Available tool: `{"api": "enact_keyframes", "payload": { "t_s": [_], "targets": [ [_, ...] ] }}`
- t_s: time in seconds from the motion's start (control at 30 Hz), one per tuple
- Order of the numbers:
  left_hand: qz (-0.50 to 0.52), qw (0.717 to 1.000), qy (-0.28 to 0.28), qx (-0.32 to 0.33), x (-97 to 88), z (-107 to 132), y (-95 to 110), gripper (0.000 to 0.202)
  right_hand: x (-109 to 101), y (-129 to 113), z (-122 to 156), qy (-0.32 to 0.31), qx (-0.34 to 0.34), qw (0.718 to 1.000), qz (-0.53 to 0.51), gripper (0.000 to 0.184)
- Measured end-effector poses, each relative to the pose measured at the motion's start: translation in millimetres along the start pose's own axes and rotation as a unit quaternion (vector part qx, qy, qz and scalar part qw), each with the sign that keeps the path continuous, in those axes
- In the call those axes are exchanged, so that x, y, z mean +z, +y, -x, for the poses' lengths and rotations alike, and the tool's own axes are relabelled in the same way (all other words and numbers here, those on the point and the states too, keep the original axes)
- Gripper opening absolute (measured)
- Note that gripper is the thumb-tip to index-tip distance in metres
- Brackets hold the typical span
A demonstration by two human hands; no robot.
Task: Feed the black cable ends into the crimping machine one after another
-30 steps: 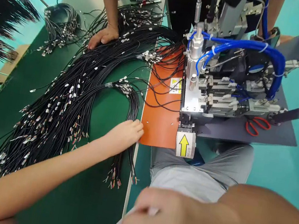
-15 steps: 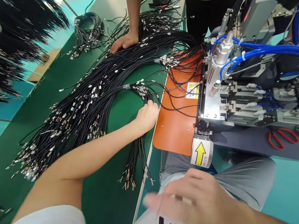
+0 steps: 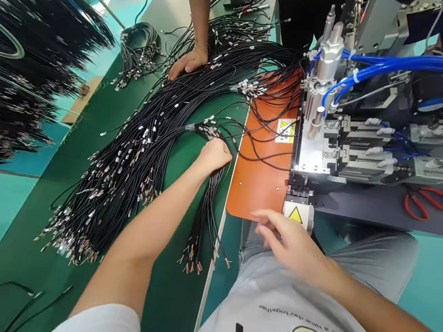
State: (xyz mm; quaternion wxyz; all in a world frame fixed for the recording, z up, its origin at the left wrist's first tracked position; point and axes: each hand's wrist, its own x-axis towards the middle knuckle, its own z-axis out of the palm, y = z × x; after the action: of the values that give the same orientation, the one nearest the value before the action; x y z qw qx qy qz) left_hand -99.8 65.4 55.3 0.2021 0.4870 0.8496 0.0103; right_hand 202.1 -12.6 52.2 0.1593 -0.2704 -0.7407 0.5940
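A: In the head view, what is touched by the left hand [image 3: 214, 154]?

B: A small bundle of black wires [image 3: 206, 209] is pressed under it on the green table [image 3: 75, 175], right by the table's edge. The fingers are curled down on the bundle, but whether it is gripped cannot be told. The bare wire tips are fanned out near the person's body.

A: And the right hand [image 3: 287, 242]?

B: It is held open, fingers spread, with nothing in it. It is seen just below the yellow warning sticker [image 3: 297, 214] at the front of the machine [image 3: 335, 145].

A: What else is seen?

B: An orange plate [image 3: 254, 186] is laid between the table and the machine. A much bigger heap of black wires [image 3: 140, 146] is spread across the table. Another person's hand [image 3: 188, 61] is laid flat at the far end of that heap. Blue hoses [image 3: 433, 65] are looped over the machine, and red scissors [image 3: 430, 202] are laid beside it.
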Motion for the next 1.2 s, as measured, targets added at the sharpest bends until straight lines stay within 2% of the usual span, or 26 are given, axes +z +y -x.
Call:
{"api": "enact_keyframes", "payload": {
  "t_s": [0.07, 0.13, 0.2, 0.23, 0.3, 0.37, 0.5, 0.53, 0.57, 0.63, 0.67, 0.73, 0.8, 0.83, 0.9, 0.97, 1.0, 1.07, 1.13, 1.2],
  "targets": [
    [0.052, 0.996, -0.07, 0.005, -7.1, 2.7, -1.7, 0.012, 3.9, -1.2, -28.6, 0.02, -0.019, 1.0, 0.009, 0.033],
    [0.1, 0.983, -0.152, 0.0, -13.3, 11.2, -5.4, 0.017, 10.4, -0.6, -63.2, 0.04, -0.01, 0.999, -0.034, 0.032],
    [0.143, 0.961, -0.236, -0.008, -19.1, 23.3, -11.8, 0.022, 17.9, 0.3, -97.3, 0.056, 0.081, 0.98, -0.17, 0.031],
    [0.164, 0.948, -0.272, -0.01, -22.0, 29.7, -15.9, 0.024, 21.4, 0.2, -111.4, 0.061, 0.104, 0.972, -0.202, 0.032],
    [0.208, 0.923, -0.322, -0.009, -27.3, 41.5, -24.5, 0.031, 27.5, -2.2, -130.1, 0.065, 0.139, 0.955, -0.253, 0.036],
    [0.258, 0.905, -0.338, -0.001, -30.1, 50.5, -32.2, 0.039, 33.3, -8.3, -134.5, 0.063, 0.151, 0.945, -0.282, 0.04],
    [0.413, 0.862, -0.284, 0.077, -24.3, 60.8, -42.4, 0.048, 43.6, -24.2, -114.4, 0.012, 0.173, 0.919, -0.353, 0.036],
    [0.419, 0.862, -0.26, 0.115, -21.2, 63.0, -44.4, 0.046, 43.3, -26.7, -107.1, -0.006, 0.177, 0.914, -0.365, 0.03],
    [0.395, 0.874, -0.233, 0.162, -18.0, 65.7, -46.3, 0.042, 40.4, -28.1, -99.8, -0.015, 0.175, 0.911, -0.373, 0.023],
    [0.257, 0.915, -0.172, 0.259, -13.1, 74.5, -48.0, 0.029, 25.4, -27.8, -85.6, -0.006, 0.147, 0.921, -0.36, 0.012],
    [0.168, 0.932, -0.14, 0.29, -11.8, 80.7, -46.8, 0.024, 13.9, -26.7, -78.7, 0.018, 0.125, 0.932, -0.34, 0.012],
    [0.011, 0.947, -0.083, 0.311, -10.5, 95.8, -37.5, 0.022, -11.8, -23.6, -64.6, 0.041, 0.098, 0.961, -0.255, 0.02],
    [-0.064, 0.943, -0.011, 0.327, -8.0, 110.9, -18.1, 0.024, -32.5, -20.3, -49.2, 0.043, 0.104, 0.975, -0.191, 0.027],
    [-0.073, 0.929, 0.031, 0.361, -5.0, 116.7, -5.6, 0.027, -39.0, -18.3, -41.0, 0.027, 0.114, 0.978, -0.174, 0.029],
    [-0.084, 0.878, 0.079, 0.465, 5.8, 122.0, 20.1, 0.036, -45.0, -12.5, -24.1, -0.021, 0.127, 0.976, -0.176, 0.03],
    [-0.096, 0.827, 0.062, 0.55, 21.4, 118.7, 40.4, 0.034, -46.9, -3.3, -7.2, -0.053, 0.123, 0.972, -0.193, 0.033],
    [-0.101, 0.816, 0.044, 0.567, 29.7, 114.8, 46.9, 0.03, -48.0, 2.3, 1.0, -0.053, 0.118, 0.972, -0.197, 0.037],
    [-0.099, 0.827, 0.02, 0.553, 44.5, 105.8, 52.8, 0.025, -51.3, 13.8, 15.5, -0.01, 0.109, 0.978, -0.179, 0.052],
    [-0.088, 0.851, 0.011, 0.517, 54.0, 99.4, 52.1, 0.026, -53.9, 23.7, 24.4, 0.07, 0.098, 0.983, -0.14, 0.065],
    [-0.08, 0.863, 0.004, 0.498, 57.7, 98.1, 50.2, 0.026, -53.6, 30.9, 25.3, 0.165, 0.077, 0.978, -0.099, 0.065]
  ]
}}
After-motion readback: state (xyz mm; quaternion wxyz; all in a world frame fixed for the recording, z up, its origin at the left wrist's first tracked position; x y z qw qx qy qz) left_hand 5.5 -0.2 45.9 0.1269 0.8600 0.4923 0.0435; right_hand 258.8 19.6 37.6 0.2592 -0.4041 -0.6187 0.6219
